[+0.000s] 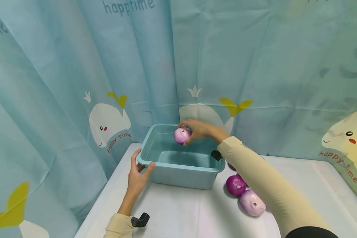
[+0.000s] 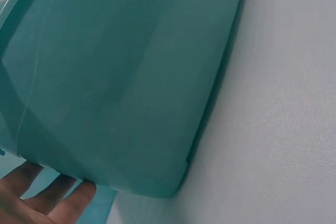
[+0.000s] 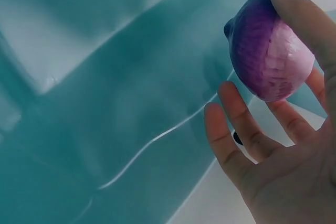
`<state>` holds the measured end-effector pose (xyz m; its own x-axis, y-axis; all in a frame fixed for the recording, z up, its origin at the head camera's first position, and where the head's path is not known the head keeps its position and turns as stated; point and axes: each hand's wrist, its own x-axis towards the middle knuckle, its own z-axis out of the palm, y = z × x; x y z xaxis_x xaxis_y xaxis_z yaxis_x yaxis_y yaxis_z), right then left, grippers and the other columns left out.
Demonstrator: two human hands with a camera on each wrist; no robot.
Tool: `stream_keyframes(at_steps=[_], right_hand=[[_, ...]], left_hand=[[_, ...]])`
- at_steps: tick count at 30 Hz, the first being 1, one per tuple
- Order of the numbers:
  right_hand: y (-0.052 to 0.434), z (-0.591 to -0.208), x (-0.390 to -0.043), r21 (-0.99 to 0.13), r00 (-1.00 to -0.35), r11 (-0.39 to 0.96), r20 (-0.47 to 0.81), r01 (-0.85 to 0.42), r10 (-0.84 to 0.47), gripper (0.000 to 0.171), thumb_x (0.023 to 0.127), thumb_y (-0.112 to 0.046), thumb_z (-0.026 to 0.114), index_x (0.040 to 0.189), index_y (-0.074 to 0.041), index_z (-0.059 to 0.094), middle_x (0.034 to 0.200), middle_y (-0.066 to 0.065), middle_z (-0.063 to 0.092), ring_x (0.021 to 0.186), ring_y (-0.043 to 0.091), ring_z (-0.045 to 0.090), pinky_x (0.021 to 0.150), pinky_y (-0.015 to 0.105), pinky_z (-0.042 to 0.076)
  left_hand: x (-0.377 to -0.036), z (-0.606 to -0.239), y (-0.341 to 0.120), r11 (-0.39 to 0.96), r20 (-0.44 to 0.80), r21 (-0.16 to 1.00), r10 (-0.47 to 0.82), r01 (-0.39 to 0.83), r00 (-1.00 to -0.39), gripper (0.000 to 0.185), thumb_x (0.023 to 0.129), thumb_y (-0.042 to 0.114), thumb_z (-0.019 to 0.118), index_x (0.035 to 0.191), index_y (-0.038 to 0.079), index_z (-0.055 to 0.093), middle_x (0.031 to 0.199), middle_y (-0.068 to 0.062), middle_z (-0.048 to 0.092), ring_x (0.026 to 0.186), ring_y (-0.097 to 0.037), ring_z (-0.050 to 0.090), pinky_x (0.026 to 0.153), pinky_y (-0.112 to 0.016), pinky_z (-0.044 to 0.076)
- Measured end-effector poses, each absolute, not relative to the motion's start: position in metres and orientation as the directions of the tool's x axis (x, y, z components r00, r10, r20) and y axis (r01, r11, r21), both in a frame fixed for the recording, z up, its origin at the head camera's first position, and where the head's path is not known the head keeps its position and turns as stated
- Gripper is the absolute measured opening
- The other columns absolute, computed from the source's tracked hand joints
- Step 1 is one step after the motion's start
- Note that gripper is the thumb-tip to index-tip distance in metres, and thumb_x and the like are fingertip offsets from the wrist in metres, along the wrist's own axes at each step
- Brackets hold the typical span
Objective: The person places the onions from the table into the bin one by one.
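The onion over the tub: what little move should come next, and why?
Probably lower the onion gently into the tub before letting go: the right hand holds it clear of the tub's floor, and the left hand grips the near left corner, which should help keep the tub from sliding.

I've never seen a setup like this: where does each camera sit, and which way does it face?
Head: worn on the head, facing forward and down at the bin, table and curtain; the left hand, right hand and sleeves show.
Left wrist: worn on that wrist, facing the bin's outside and the table; left fingers show at lower left.
Right wrist: worn on that wrist, facing into the bin; the right hand shows, holding an onion.
Shared: the head and right wrist views both show that onion.
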<state>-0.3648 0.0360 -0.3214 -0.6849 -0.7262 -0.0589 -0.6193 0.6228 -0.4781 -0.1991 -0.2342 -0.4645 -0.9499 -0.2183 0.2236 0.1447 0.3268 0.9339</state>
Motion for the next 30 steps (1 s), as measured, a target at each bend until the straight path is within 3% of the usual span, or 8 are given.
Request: stream_keyframes(at_steps=[7, 15, 22, 25, 30], right_hand=[[0.04, -0.328, -0.365, -0.481, -0.699, 0.643, -0.085, -0.595, -0.71, 0.079, 0.083, -0.028, 0.087, 0.149, -0.017, 0.047, 0.149, 0.018, 0.046, 0.132, 0.035, 0.046, 0.107, 0.051, 0.043], [0.044, -0.324, -0.362, -0.499, -0.682, 0.632, -0.105, -0.594, -0.724, 0.093, 0.083, -0.033, 0.087, 0.159, -0.019, 0.035, 0.161, 0.017, 0.032, 0.141, 0.039, 0.041, 0.11, 0.055, 0.039], [0.06, -0.316, -0.355, -0.584, -0.63, 0.515, -0.008, -0.627, -0.776, 0.088, 0.086, -0.023, 0.085, 0.158, -0.008, 0.037, 0.161, 0.015, 0.035, 0.146, 0.041, 0.036, 0.108, 0.054, 0.043], [0.074, -0.31, -0.35, -0.598, -0.627, 0.481, 0.045, -0.641, -0.778, 0.085, 0.087, -0.023, 0.084, 0.157, -0.009, 0.039, 0.161, 0.011, 0.038, 0.144, 0.039, 0.038, 0.107, 0.053, 0.044], [0.105, -0.302, -0.339, -0.578, -0.663, 0.505, 0.087, -0.641, -0.743, 0.083, 0.087, -0.03, 0.085, 0.157, -0.019, 0.041, 0.16, 0.007, 0.041, 0.129, 0.038, 0.055, 0.1, 0.053, 0.049]], left_hand=[[-0.202, -0.466, -0.231, 0.321, 0.234, 0.934, -0.208, 0.159, -0.95, 0.081, 0.096, 0.031, 0.073, 0.16, 0.035, 0.023, 0.158, -0.014, 0.04, 0.136, -0.04, 0.05, 0.1, -0.058, 0.046], [-0.2, -0.463, -0.234, 0.329, 0.222, 0.933, -0.215, 0.143, -0.951, 0.081, 0.097, 0.031, 0.073, 0.16, 0.036, 0.022, 0.158, -0.015, 0.039, 0.137, -0.043, 0.049, 0.099, -0.06, 0.047], [-0.203, -0.455, -0.239, 0.356, 0.231, 0.922, -0.183, 0.155, -0.956, 0.083, 0.097, 0.029, 0.073, 0.161, 0.031, 0.021, 0.157, -0.017, 0.041, 0.135, -0.043, 0.051, 0.098, -0.059, 0.048], [-0.203, -0.45, -0.242, 0.368, 0.233, 0.916, -0.167, 0.158, -0.958, 0.083, 0.097, 0.029, 0.072, 0.162, 0.029, 0.019, 0.156, -0.018, 0.041, 0.134, -0.044, 0.051, 0.098, -0.06, 0.048], [-0.203, -0.443, -0.246, 0.382, 0.22, 0.911, -0.142, 0.152, -0.965, 0.085, 0.098, 0.031, 0.07, 0.163, 0.031, 0.016, 0.156, -0.02, 0.042, 0.133, -0.045, 0.052, 0.099, -0.062, 0.047]])
